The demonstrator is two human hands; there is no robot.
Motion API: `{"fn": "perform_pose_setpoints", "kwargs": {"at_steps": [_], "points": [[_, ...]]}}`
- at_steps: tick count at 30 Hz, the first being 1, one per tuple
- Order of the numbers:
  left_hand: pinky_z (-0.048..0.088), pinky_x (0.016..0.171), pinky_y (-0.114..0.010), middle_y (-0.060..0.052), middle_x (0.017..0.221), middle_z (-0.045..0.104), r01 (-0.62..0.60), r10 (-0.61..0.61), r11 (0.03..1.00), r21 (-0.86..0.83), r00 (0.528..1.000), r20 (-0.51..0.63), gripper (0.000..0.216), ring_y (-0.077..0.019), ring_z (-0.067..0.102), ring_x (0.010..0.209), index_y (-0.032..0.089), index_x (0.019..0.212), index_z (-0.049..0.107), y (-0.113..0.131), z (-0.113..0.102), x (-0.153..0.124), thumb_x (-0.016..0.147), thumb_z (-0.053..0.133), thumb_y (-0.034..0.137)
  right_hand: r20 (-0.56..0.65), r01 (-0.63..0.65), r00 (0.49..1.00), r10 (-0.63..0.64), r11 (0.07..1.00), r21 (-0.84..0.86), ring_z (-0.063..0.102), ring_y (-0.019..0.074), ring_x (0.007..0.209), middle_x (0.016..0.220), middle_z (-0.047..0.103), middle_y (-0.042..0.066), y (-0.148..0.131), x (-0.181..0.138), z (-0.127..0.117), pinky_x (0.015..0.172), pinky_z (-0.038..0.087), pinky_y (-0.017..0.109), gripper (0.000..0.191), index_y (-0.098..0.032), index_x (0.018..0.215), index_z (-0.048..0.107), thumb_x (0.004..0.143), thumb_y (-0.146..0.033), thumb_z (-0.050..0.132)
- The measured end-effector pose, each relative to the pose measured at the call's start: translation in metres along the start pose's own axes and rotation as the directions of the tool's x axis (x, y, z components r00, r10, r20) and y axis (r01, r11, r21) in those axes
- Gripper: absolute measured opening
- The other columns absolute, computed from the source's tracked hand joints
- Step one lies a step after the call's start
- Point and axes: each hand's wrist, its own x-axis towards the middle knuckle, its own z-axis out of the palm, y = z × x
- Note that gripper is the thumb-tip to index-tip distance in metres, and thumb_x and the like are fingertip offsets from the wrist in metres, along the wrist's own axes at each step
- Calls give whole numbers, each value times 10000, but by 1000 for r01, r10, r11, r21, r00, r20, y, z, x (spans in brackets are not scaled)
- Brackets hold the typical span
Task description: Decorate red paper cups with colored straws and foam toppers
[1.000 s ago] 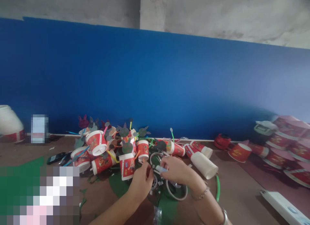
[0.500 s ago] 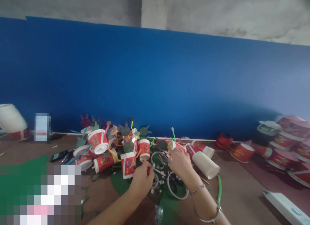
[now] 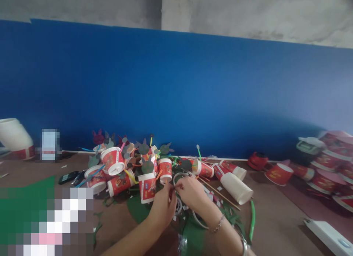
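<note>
Head view: left hand (image 3: 164, 205), right hand (image 3: 193, 193) nearly closed (holding what, I cannot tell); paper cup (image 3: 165, 170) seems light, crushable, best rim-held

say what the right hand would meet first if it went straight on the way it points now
Most likely the left hand: the right hand points left across the picture, toward it, and the two look very close. Depth is unclear; they may touch.

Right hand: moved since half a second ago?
Yes: the right hand has moved left, toward the left hand, judged against the red cup lying just beyond it, partly covered then, uncovered now.
</note>
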Motion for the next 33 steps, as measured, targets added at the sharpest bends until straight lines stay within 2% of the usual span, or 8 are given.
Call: {"fn": "perform_pose_setpoints", "kwargs": {"at_steps": [6, 11, 22, 28, 33], "points": [[334, 533, -243, 4, 615, 563, -44, 44, 999, 12, 999, -4, 149, -155, 557, 553, 201, 800, 492, 0, -1, -2, 875, 364, 183, 4, 105, 994, -105, 993, 47, 607, 158, 658, 716, 706, 61, 3, 0, -2, 551, 296, 253, 279, -187, 679, 727, 747, -126, 464], [318, 517, -239, 9, 613, 547, -74, 74, 997, 26, 997, -1, 143, -148, 543, 542, 204, 792, 470, -3, 1, -2, 874, 356, 174, 1, 139, 990, -140, 987, 74, 564, 139, 595, 678, 695, 52, 5, -1, -4, 523, 262, 260, 260, -184, 636, 712, 720, -126, 473], [324, 522, -247, -7, 636, 569, -62, 62, 998, 7, 998, -11, 132, -165, 560, 561, 210, 814, 465, -3, 1, -2, 875, 351, 181, -26, 105, 994, -105, 994, 9, 616, 178, 674, 758, 719, 94, 3, 1, 3, 551, 294, 258, 281, -184, 715, 742, 759, -160, 465], [346, 535, -245, -22, 672, 591, -67, 67, 998, -10, 998, 13, 131, -172, 583, 610, 204, 826, 477, -3, 0, -2, 866, 357, 168, -35, 99, 995, -97, 993, 57, 622, 169, 682, 738, 717, 67, 5, 0, 2, 555, 298, 250, 261, -193, 713, 731, 730, -141, 476], [370, 554, -253, -14, 669, 593, -98, 95, 992, 82, 995, 36, 111, -169, 586, 599, 204, 832, 476, -2, -3, -1, 853, 382, 148, -80, 29, 997, -25, 998, 54, 634, 175, 711, 757, 711, 59, 6, 2, 2, 568, 314, 244, 220, -189, 760, 704, 739, -151, 488]]}}
